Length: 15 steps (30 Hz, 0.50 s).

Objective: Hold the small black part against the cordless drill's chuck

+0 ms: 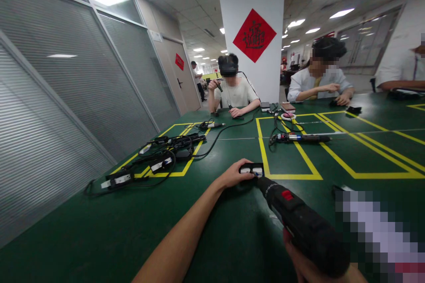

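My left hand (234, 177) reaches forward over the green table (99, 230) and pinches a small black and white part (251, 169) that lies on the surface. My right hand (308, 265), low at the bottom edge, grips a black electric screwdriver (299, 221) with a red switch. The tool's tip points at the small part and touches or nearly touches it. Most of my right hand is hidden under the tool.
Several black adapters with cables (159, 154) lie at the left inside yellow floor-tape lines (292, 177). Another screwdriver (302, 138) lies mid-table. Three people sit across the table; one (232, 93) holds a tool. A white pillar (255, 31) stands behind.
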Motion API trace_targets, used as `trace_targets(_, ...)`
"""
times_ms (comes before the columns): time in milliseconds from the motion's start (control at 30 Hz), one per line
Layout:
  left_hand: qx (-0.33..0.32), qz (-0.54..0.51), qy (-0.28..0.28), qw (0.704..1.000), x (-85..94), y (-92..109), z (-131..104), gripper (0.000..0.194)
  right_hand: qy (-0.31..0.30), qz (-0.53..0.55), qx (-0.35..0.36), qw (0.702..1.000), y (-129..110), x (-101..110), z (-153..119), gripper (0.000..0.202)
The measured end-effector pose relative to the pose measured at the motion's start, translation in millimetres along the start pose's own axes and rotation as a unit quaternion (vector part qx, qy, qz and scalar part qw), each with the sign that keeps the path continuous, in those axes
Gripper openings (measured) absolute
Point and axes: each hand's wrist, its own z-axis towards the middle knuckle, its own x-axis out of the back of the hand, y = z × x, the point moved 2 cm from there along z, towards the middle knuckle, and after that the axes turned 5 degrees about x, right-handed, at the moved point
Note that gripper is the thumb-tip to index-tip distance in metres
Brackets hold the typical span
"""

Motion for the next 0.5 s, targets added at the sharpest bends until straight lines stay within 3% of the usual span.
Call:
trace_targets(167,-0.011,0.002,0.002,1.000,-0.6,-3.1,0.4,0.048,0.012,0.022,0.001,1.000,10.5,2.5,2.8,0.010)
trace_targets(267,-0.015,-0.001,-0.011,1.000,-0.5,-4.7,0.8,0.048,0.019,0.019,0.016,1.000,7.8,5.8,-1.3,0.019)
trace_targets(500,-0.026,-0.008,-0.014,1.000,-0.1,-5.6,-0.3,0.051,0.012,0.009,0.040,0.999,0.4,5.3,-4.4,0.018)
